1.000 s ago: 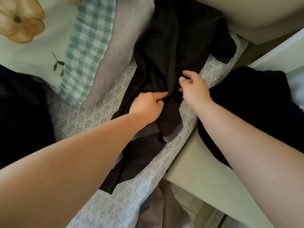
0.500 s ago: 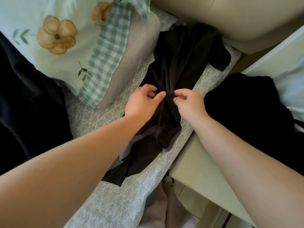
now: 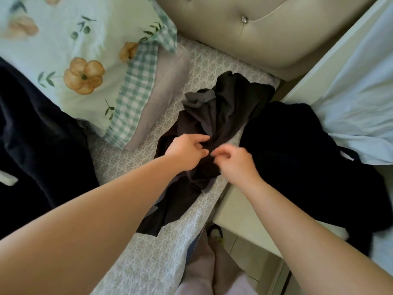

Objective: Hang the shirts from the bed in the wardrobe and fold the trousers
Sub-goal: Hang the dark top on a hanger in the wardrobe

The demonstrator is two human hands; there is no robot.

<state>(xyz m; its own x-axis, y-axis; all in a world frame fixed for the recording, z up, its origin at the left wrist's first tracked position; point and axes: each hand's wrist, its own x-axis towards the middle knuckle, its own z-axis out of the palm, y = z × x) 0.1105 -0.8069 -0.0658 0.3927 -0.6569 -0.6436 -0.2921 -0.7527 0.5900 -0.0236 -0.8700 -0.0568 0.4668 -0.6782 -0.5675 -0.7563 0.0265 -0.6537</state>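
A crumpled dark brown garment (image 3: 229, 111) lies on the bed's patterned grey sheet (image 3: 131, 165), close to the mattress's right edge and just below the headboard; whether it is a shirt or trousers cannot be told. A grey ribbed band (image 3: 198, 97) shows at its upper end. Both hands meet at its bunched middle. The left hand (image 3: 186, 152) has its grip closed on a gather of the cloth, thumb and fingers curled round it. The right hand (image 3: 236, 165), just beside it, has its grip pinched on a fold of the same cloth, fingers curled in.

To the left of the garment lies a floral pillow (image 3: 80, 60) with a green checked border, resting on a plain grey pillow (image 3: 163, 96). The tufted beige headboard (image 3: 255, 35) stands above. A black garment (image 3: 297, 158) is heaped on the cream table (image 3: 234, 209) to the right, with pale blue fabric (image 3: 361, 92) beyond it. A dark navy cloth (image 3: 42, 135) covers the bed's left side.
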